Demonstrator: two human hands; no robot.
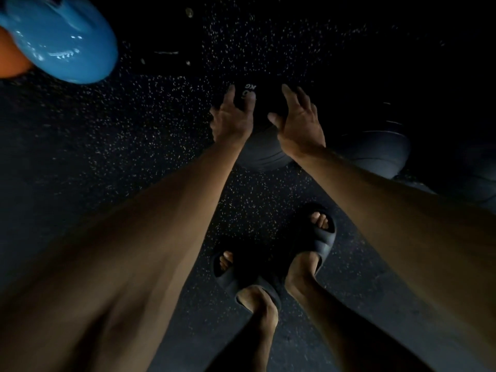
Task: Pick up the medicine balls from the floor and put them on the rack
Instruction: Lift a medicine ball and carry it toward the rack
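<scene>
A black medicine ball with white "6 KG" print lies on the dark speckled floor in front of my feet. My left hand reaches down onto its left upper side, fingers spread over the print. My right hand is at the ball's right upper side, fingers and thumb apart, palm turned toward the ball. The ball rests on the floor between both hands. A second dark medicine ball lies just to the right, partly behind my right forearm. No rack is in view.
A glossy blue kettlebell and an orange object sit at the top left. My feet in dark slide sandals stand close below the ball. More dark rounded shapes lie at the far right edge.
</scene>
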